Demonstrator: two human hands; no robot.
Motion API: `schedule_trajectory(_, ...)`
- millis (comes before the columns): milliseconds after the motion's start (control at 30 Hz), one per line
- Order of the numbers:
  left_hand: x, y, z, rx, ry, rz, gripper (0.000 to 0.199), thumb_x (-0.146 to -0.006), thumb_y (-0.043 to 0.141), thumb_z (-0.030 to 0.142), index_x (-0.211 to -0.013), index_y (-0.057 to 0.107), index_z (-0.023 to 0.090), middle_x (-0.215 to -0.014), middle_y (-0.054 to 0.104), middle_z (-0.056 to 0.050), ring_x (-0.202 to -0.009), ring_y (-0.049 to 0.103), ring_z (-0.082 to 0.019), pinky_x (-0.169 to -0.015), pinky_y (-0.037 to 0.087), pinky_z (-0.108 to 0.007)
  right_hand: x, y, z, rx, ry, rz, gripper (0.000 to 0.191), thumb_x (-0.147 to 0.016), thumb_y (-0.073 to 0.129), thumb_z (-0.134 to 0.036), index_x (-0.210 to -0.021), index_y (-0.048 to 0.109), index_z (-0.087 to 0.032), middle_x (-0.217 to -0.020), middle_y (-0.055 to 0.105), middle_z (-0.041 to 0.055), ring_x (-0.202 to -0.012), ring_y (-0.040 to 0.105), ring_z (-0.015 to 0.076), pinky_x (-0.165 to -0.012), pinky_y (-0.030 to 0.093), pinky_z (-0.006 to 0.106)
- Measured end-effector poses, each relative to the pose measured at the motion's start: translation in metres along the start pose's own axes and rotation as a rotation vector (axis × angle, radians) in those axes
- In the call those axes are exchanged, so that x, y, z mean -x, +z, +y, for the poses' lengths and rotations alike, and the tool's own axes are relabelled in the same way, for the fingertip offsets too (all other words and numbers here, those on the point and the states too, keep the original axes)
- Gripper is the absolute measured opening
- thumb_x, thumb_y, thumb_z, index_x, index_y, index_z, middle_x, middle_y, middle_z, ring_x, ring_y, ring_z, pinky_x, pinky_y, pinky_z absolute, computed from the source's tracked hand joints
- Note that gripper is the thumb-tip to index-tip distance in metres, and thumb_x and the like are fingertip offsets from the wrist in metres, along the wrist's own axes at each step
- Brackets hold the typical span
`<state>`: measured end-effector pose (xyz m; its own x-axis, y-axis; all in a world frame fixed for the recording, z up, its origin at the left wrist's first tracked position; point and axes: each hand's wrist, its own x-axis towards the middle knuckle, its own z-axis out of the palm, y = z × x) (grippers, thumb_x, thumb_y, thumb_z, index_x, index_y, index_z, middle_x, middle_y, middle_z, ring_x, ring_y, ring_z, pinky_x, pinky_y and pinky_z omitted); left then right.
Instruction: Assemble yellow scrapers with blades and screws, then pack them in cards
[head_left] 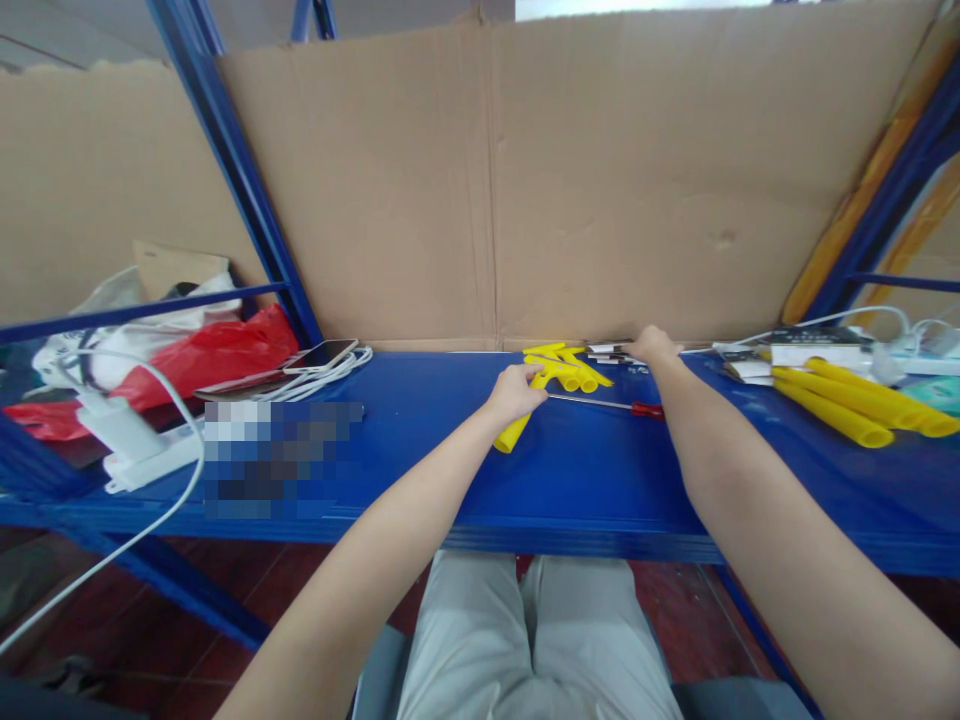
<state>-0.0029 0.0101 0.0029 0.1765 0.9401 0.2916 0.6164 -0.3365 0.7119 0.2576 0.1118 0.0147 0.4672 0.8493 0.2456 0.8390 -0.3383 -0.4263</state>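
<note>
My left hand [517, 393] is closed around a yellow tube [511, 436], whose near end sticks out below the fingers. Several short yellow tubes [574, 376] lie in a loose heap just beyond it. A screwdriver with a red handle [646, 410] lies between my hands, its thin shaft pointing left. Farther back, my right hand [655, 346] reaches to the small black-and-white flat pieces [609, 354] by the cardboard. Its fingers look curled at the edge of these pieces; what they hold is too small to make out.
Longer yellow tubes [840, 405] and a dark box [821, 345] sit at the right on the blue table [420, 470]. A cardboard panel [390, 200] closes the back. At left are a phone [321, 356], coiled white cable [330, 377], power strip [154, 455] and red bag [202, 355].
</note>
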Motion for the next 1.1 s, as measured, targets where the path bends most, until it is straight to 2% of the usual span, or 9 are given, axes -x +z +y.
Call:
schedule_trajectory(133, -0.002, -0.002, 0.0, -0.036, -0.015, 0.015, 0.045, -0.066, 0.067, 0.004, -0.11, 0.068, 0.014, -0.116, 0.065, -0.009, -0.108, 0.059, -0.021, -0.094, 0.042, -0.026, 0.0, -0.01, -0.001, -0.31, -0.006, 0.094, 0.053, -0.068, 0.066, -0.04, -0.11, 0.058, -0.009, -0.112, 0.059, 0.0192, -0.107, 0.055, 0.0312, -0.089, 0.045, 0.039)
schedule_trajectory(300, -0.004, -0.002, -0.003, -0.048, -0.011, 0.021, 0.04, -0.066, 0.068, 0.006, -0.106, 0.07, 0.013, -0.11, 0.068, -0.009, -0.101, 0.062, -0.021, -0.09, 0.045, -0.027, 0.016, -0.019, -0.015, -0.672, -0.022, 0.249, 0.06, -0.069, 0.065, -0.039, -0.119, 0.048, -0.01, -0.116, 0.056, 0.0154, -0.104, 0.056, 0.0235, -0.084, 0.047, 0.031)
schedule_trajectory(400, -0.005, -0.001, -0.006, -0.045, -0.005, 0.034, 0.039, -0.066, 0.067, 0.006, -0.105, 0.07, 0.012, -0.109, 0.068, -0.009, -0.1, 0.062, -0.022, -0.089, 0.045, -0.027, 0.038, -0.021, -0.024, -0.882, -0.046, 0.172, 0.056, -0.07, 0.065, -0.034, -0.119, 0.047, -0.014, -0.116, 0.056, 0.0122, -0.099, 0.059, 0.0197, -0.077, 0.05, 0.026)
schedule_trajectory(500, -0.006, 0.001, -0.008, -0.028, 0.005, 0.042, 0.038, -0.066, 0.067, 0.006, -0.103, 0.07, 0.014, -0.108, 0.068, -0.008, -0.101, 0.062, -0.021, -0.09, 0.044, -0.027, 0.059, -0.021, -0.03, -1.033, -0.047, 0.065, 0.051, -0.068, 0.069, -0.029, -0.113, 0.048, -0.016, -0.104, 0.061, 0.0084, -0.086, 0.062, 0.0167, -0.069, 0.052, 0.024)
schedule_trajectory(600, -0.005, 0.005, -0.008, 0.032, -0.042, 0.044, 0.035, -0.068, 0.065, 0.008, -0.102, 0.07, 0.013, -0.105, 0.069, -0.008, -0.096, 0.063, -0.02, -0.084, 0.046, -0.026, 0.072, -0.024, -0.032, -1.162, -0.06, 0.072, 0.044, -0.063, 0.073, -0.023, -0.1, 0.049, -0.018, -0.087, 0.061, 0.0019, -0.071, 0.061, 0.0125, -0.063, 0.053, 0.024)
schedule_trajectory(700, -0.005, 0.008, -0.008, 0.129, -0.102, 0.047, 0.029, -0.072, 0.059, 0.009, -0.099, 0.07, 0.012, -0.099, 0.07, -0.009, -0.087, 0.065, -0.019, -0.076, 0.048, -0.025, 0.078, -0.027, -0.033, -1.292, -0.051, 0.087, 0.036, -0.062, 0.073, -0.016, -0.087, 0.048, -0.019, -0.073, 0.058, -0.0032, -0.061, 0.059, 0.0093, -0.061, 0.053, 0.022)
schedule_trajectory(833, -0.005, 0.008, -0.004, 0.264, -0.183, 0.056, 0.022, -0.073, 0.055, 0.007, -0.089, 0.069, 0.013, -0.082, 0.07, -0.007, -0.073, 0.065, -0.019, -0.065, 0.048, -0.026, 0.083, -0.03, -0.036, -1.39, -0.067, 0.009, 0.023, -0.068, 0.063, -0.007, -0.079, 0.047, -0.019, -0.064, 0.056, -0.0051, -0.057, 0.059, 0.0077, -0.063, 0.053, 0.021)
schedule_trajectory(967, -0.007, 0.002, 0.0, 0.424, -0.289, 0.099, 0.017, -0.077, 0.05, 0.006, -0.082, 0.065, 0.014, -0.064, 0.064, -0.005, -0.057, 0.06, -0.018, -0.057, 0.046, -0.027, 0.083, -0.03, -0.037, -1.43, -0.132, 0.003, 0.025, -0.066, 0.058, -0.001, -0.079, 0.048, -0.019, -0.063, 0.056, -0.0059, -0.058, 0.061, 0.0083, -0.068, 0.055, 0.024)
schedule_trajectory(1100, -0.009, -0.006, 0.002, 0.598, -0.35, 0.122, 0.017, -0.073, 0.053, 0.001, -0.071, 0.062, 0.015, -0.054, 0.058, -0.003, -0.055, 0.059, -0.018, -0.058, 0.045, -0.028, 0.08, -0.029, -0.036, -1.465, -0.168, -0.008, 0.028, -0.062, 0.06, 0.0, -0.079, 0.048, -0.02, -0.063, 0.057, -0.0061, -0.061, 0.062, 0.0101, -0.072, 0.055, 0.028)
